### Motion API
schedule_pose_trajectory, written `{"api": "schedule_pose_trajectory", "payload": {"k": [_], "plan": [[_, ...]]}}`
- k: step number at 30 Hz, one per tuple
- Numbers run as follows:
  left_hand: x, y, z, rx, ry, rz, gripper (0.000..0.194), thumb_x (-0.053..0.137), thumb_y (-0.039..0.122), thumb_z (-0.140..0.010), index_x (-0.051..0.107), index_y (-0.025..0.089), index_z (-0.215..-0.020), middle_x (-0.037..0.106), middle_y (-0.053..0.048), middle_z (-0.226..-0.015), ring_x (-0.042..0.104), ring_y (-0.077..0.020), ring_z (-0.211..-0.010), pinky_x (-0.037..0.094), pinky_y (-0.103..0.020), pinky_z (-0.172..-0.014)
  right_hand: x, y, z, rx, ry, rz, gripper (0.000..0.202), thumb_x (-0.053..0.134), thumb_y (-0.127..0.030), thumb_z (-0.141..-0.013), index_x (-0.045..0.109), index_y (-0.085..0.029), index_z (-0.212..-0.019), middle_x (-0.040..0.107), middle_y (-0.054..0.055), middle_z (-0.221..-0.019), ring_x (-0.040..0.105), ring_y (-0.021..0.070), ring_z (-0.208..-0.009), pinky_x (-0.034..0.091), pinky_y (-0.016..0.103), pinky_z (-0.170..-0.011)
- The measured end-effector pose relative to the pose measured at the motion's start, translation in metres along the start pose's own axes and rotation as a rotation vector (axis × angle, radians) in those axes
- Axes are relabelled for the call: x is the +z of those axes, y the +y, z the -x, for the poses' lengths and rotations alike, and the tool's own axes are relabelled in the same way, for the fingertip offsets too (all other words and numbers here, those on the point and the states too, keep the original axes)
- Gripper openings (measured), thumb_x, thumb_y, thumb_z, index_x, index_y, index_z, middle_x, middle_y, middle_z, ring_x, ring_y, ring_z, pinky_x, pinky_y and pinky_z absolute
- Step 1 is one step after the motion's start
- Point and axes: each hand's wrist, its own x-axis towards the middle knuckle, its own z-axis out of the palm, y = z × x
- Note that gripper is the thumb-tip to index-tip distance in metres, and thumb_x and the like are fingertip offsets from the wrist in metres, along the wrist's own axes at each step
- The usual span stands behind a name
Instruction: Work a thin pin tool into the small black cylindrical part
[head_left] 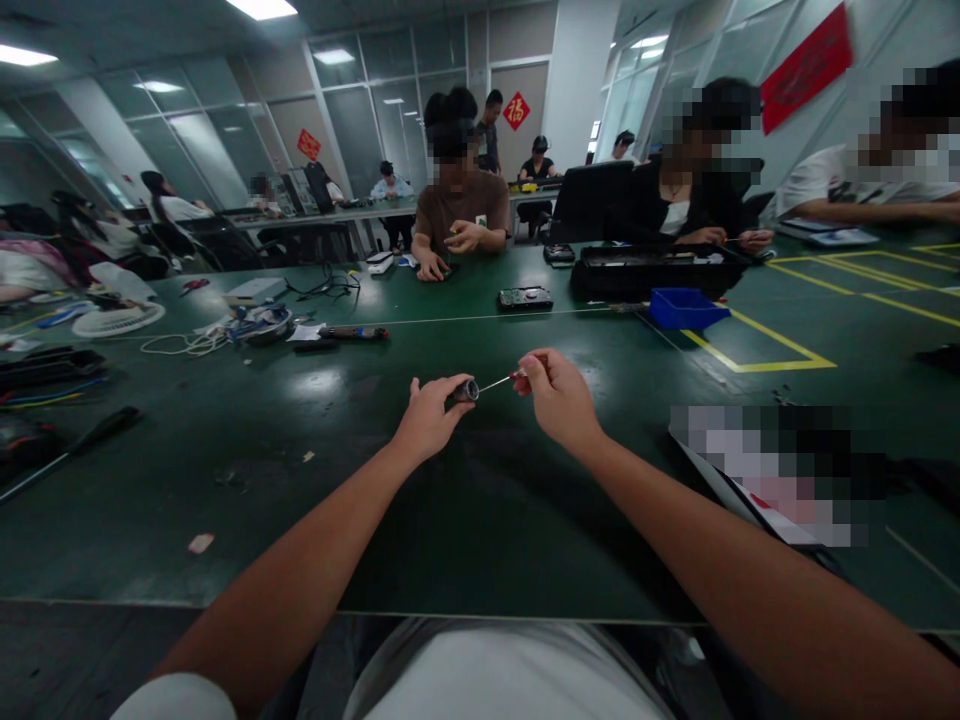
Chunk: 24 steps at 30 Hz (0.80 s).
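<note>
My left hand (433, 412) is closed around a small dark cylindrical part (466, 391), its round open end turned to the right. In my right hand (559, 398) is a screwdriver (517, 376) with a red handle, gripped between thumb and fingers. Its thin metal shaft points left, and the tip is at or just short of the cylinder's end; whether it touches, I cannot tell. Both hands are held above the green table (510, 540).
Across the table, a person in a brown shirt (480, 200) handles small items. A hard drive (525, 298), a blue bin (686, 308) and a black tray (652, 272) lie ahead. Left are a dark tool (352, 334) and cables (255, 322); right, a partly blurred flat object (720, 480).
</note>
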Motion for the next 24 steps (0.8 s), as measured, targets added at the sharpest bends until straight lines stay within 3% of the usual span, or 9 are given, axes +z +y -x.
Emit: {"api": "schedule_pose_trajectory", "payload": {"k": [7, 12, 19, 24], "plan": [[0.0007, -0.0001, -0.0013, -0.002, 0.017, 0.011, 0.035, 0.062, 0.026, -0.091, 0.059, 0.029, -0.125, 0.066, -0.005, -0.128, 0.056, -0.0257, -0.121, 0.01, -0.065, -0.118, 0.0014, -0.0012, 0.0029, -0.05, 0.057, 0.067, 0.021, 0.046, -0.04, -0.097, 0.057, -0.022, -0.095, 0.07, 0.003, -0.081, 0.065, 0.0177, -0.072, 0.049, 0.033, -0.069], [0.0011, 0.0004, -0.0011, -0.01, 0.026, 0.009, 0.035, 0.064, 0.025, -0.089, 0.061, 0.03, -0.124, 0.067, -0.005, -0.127, 0.057, -0.0266, -0.12, 0.011, -0.066, -0.117, 0.003, -0.0024, 0.0043, -0.035, 0.0, 0.052, 0.023, 0.045, -0.041, -0.098, 0.057, -0.022, -0.092, 0.069, 0.003, -0.076, 0.065, 0.0183, -0.069, 0.048, 0.033, -0.066], [0.0016, 0.0013, -0.001, -0.007, 0.026, -0.01, 0.035, 0.064, 0.025, -0.09, 0.06, 0.03, -0.124, 0.067, -0.004, -0.127, 0.057, -0.0264, -0.12, 0.012, -0.065, -0.117, 0.0042, -0.0015, 0.0058, -0.037, 0.019, 0.081, 0.022, 0.047, -0.041, -0.098, 0.058, -0.022, -0.094, 0.069, 0.003, -0.079, 0.066, 0.0195, -0.072, 0.048, 0.035, -0.07], [0.0027, -0.0013, -0.0003, -0.036, -0.001, -0.021, 0.035, 0.064, 0.028, -0.09, 0.061, 0.031, -0.125, 0.067, -0.004, -0.127, 0.057, -0.0271, -0.119, 0.011, -0.066, -0.117, -0.0017, -0.005, 0.0059, -0.065, 0.087, 0.096, 0.024, 0.043, -0.041, -0.099, 0.057, -0.023, -0.094, 0.067, 0.002, -0.076, 0.064, 0.019, -0.071, 0.047, 0.034, -0.069]]}}
